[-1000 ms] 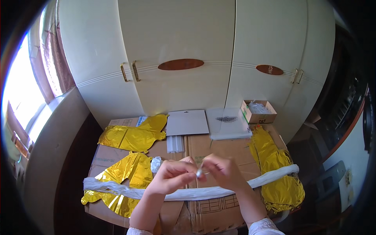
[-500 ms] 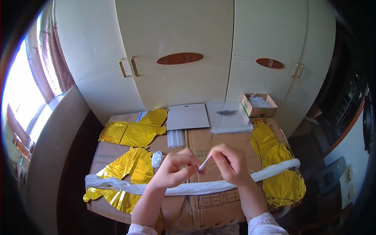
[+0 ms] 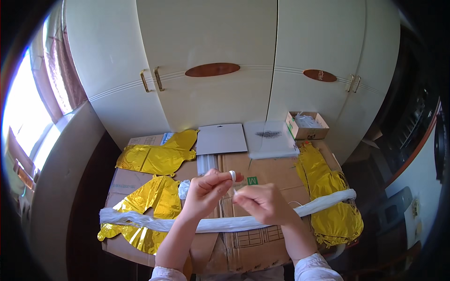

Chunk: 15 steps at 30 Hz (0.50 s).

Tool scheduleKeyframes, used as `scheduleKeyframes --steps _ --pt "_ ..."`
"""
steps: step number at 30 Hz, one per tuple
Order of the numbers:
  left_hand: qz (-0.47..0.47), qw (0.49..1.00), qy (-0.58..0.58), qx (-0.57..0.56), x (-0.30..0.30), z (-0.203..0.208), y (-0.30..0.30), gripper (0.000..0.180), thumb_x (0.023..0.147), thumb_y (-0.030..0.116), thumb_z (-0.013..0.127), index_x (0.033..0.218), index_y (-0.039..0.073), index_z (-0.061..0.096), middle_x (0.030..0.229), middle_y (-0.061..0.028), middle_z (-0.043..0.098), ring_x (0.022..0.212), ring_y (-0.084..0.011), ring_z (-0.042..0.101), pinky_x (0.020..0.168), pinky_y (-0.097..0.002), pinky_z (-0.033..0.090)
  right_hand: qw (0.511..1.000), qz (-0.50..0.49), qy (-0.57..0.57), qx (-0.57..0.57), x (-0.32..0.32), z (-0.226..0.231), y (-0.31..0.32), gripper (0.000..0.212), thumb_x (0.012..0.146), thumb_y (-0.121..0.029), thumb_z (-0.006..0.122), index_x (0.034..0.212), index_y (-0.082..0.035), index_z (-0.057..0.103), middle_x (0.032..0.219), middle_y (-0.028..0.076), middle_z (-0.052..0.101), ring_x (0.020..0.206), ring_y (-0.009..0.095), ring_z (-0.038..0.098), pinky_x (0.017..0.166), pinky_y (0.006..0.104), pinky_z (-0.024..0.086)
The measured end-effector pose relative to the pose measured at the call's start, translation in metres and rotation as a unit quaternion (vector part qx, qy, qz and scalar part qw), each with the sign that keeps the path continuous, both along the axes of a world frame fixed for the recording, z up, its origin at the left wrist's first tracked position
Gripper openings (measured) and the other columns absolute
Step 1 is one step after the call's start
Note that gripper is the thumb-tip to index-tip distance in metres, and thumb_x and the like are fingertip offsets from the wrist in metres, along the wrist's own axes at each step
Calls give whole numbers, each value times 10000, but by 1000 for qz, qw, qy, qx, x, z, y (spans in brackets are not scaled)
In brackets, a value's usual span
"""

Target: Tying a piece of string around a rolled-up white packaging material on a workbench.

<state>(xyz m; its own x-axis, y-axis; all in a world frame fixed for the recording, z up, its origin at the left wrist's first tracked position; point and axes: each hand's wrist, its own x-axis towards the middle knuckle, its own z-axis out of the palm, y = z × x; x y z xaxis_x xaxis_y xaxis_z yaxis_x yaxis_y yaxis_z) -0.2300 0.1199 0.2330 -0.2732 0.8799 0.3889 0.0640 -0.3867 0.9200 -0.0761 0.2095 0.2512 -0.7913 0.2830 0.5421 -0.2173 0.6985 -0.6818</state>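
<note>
White string (image 3: 233, 175) is wound round the index finger of my left hand (image 3: 204, 192), whose other fingers are curled in. A short length runs down from that finger to my right hand (image 3: 263, 202), where thumb and fingertips pinch it. Both hands are raised over the middle of the cardboard-covered table (image 3: 201, 250). Below them a long bundle of white strings (image 3: 234, 225) stretches across from left to right; my forearms hide parts of it. A loose strand curves up from the bundle beside my right wrist.
Flat gold foil balloons lie at the back left (image 3: 157, 158), front left (image 3: 164, 194) and right (image 3: 328, 185). A crumpled white piece (image 3: 183, 189) sits left of my hands. Behind are translucent sticks (image 3: 206, 164), a pale card (image 3: 221, 139), clear bags (image 3: 269, 143) and an open box (image 3: 300, 132).
The string now wraps my left index finger, which points to the right. My right hand has turned and dropped slightly, still pinching the string.
</note>
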Motion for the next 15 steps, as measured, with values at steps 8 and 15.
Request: scheduleKeyframes --steps 8,15 --pt "-66 990 -120 -32 -5 -4 -5 186 880 59 561 1017 -50 622 878 -60 651 764 -95 572 715 -234 459 993 -108 57 1 -20 -19 6 49 789 -35 595 835 -49 604 615 86 562 505 197 563 473 288 423" --pt "55 993 105 -12 -5 -7 0 169 856 30 579 1006 -11 644 771 -32 622 782 -77 535 673 -224 429 979 -137 117 97 -11 -5 -1 19 806 -68 628 808 -54 616 599 80 542 504 175 563 446 274 394"
